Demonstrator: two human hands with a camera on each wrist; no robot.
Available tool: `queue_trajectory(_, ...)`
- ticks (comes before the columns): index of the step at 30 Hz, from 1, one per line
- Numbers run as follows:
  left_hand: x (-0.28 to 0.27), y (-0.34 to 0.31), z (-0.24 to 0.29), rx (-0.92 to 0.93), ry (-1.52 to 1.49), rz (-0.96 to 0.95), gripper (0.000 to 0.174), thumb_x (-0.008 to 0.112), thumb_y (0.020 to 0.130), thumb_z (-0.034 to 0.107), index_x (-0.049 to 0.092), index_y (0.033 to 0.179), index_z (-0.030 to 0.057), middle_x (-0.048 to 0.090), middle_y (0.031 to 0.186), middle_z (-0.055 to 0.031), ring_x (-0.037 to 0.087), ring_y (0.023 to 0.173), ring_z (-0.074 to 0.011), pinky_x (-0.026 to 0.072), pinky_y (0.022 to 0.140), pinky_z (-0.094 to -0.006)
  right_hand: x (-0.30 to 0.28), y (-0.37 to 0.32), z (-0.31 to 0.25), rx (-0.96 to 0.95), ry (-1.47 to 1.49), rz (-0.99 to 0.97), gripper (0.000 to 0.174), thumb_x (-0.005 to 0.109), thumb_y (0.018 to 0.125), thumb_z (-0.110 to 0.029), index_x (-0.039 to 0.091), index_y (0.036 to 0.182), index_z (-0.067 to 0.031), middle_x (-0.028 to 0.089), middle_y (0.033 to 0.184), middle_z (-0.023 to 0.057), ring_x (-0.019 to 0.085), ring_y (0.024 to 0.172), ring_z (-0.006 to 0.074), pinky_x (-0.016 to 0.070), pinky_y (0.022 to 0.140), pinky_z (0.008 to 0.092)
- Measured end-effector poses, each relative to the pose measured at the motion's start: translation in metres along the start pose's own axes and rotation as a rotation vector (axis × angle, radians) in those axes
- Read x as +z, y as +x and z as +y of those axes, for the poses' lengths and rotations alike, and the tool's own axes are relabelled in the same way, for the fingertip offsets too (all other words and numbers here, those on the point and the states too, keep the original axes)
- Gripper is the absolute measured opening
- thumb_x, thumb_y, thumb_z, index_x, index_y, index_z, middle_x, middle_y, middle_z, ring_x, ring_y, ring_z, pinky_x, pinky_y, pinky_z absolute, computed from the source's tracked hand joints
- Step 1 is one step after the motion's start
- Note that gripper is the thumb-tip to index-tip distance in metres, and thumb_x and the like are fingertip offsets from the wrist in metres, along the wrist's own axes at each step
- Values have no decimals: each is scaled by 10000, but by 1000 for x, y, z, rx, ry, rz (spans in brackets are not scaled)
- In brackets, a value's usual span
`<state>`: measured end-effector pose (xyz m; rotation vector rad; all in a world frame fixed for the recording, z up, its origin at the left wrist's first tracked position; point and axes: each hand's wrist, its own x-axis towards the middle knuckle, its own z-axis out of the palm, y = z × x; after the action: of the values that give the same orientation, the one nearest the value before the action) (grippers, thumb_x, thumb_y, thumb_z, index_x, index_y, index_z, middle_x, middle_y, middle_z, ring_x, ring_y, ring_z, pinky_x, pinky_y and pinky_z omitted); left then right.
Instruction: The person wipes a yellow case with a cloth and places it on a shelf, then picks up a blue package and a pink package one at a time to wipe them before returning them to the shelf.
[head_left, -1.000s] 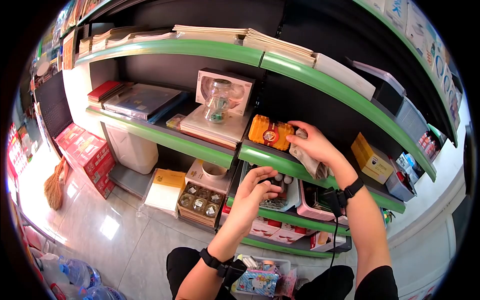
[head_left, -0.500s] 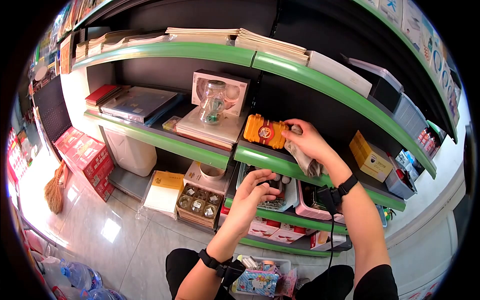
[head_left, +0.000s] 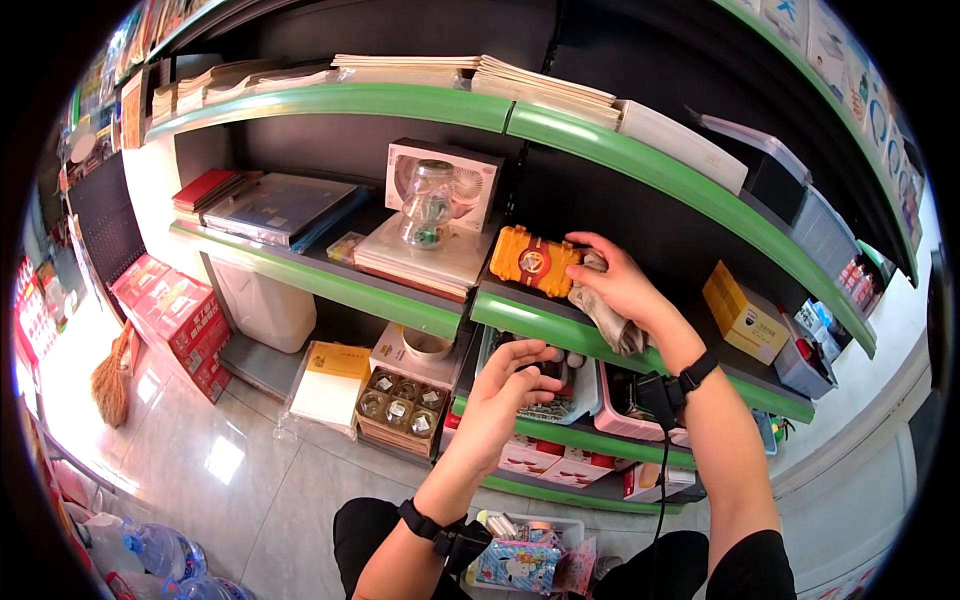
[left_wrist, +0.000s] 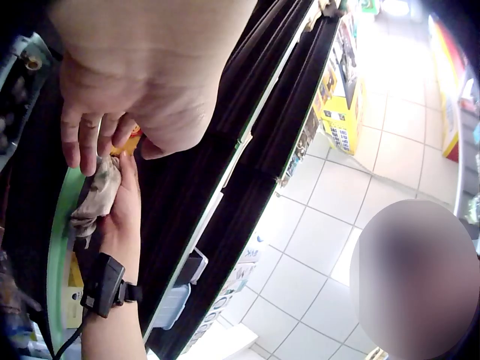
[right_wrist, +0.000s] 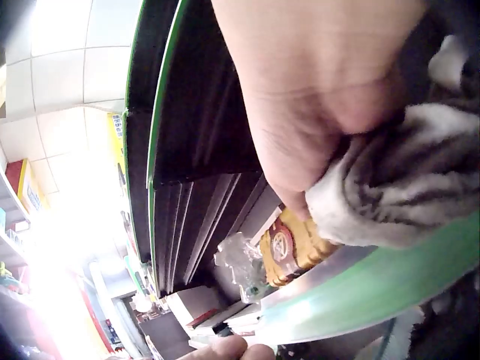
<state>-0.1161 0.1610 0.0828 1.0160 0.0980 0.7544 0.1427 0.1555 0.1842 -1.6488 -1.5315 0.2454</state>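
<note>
In the head view, the right hand (head_left: 625,287) holds a grey cloth (head_left: 608,312) and touches the right end of an orange case (head_left: 532,262) with a round red emblem. The case lies on the middle shelf near its green edge (head_left: 560,318). The cloth (right_wrist: 397,180) hangs below the palm in the right wrist view, beside the orange case (right_wrist: 289,247). The left hand (head_left: 497,398) is held in front of the lower shelf, fingers relaxed and slightly bent, holding nothing. The left wrist view shows the left hand (left_wrist: 139,97) above the cloth (left_wrist: 101,196).
Left of the case a clear jar (head_left: 428,205) stands on stacked flat boxes. A yellow carton (head_left: 745,315) is to the right. Below are a pink basket (head_left: 625,425) and a box of small jars (head_left: 400,400). A filled bin (head_left: 570,530) sits on the floor between the legs.
Over the last second, the orange case has shifted slightly left and its angle has changed a little, with the right hand staying at its right end. The left hand has hardly moved.
</note>
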Motion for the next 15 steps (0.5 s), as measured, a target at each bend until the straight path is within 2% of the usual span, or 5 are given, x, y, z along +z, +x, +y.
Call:
queue_trajectory(6, 1, 0, 1, -9, 16, -1, 401, 497, 1066, 168, 496, 1423, -16, 591, 1410, -175, 666, 1130, -225, 520, 1000, -364, -3, 2, -7, 36, 12, -77, 456, 719, 944, -177, 618, 1350, 3, 699, 1247, 139, 648, 1149, 205, 493, 1018, 314)
queue_trajectory(12, 2, -1, 2, -14, 26, -13, 404, 496, 1066, 171, 496, 1424, -15, 590, 1413, -175, 665, 1134, -224, 518, 1002, -364, -3, -3, -15, 74, -23, -71, 474, 721, 943, -187, 615, 1365, 1, 697, 1265, 152, 645, 1162, 207, 489, 1027, 314)
queue_trajectory(15, 2, -1, 1, -17, 27, -16, 406, 497, 1063, 167, 493, 1425, -15, 586, 1420, -174, 665, 1136, -223, 518, 1003, -365, -6, 1, -7, 43, -73, -100, 543, 729, 941, -210, 579, 1421, -7, 679, 1305, 160, 641, 1174, 221, 484, 1037, 320)
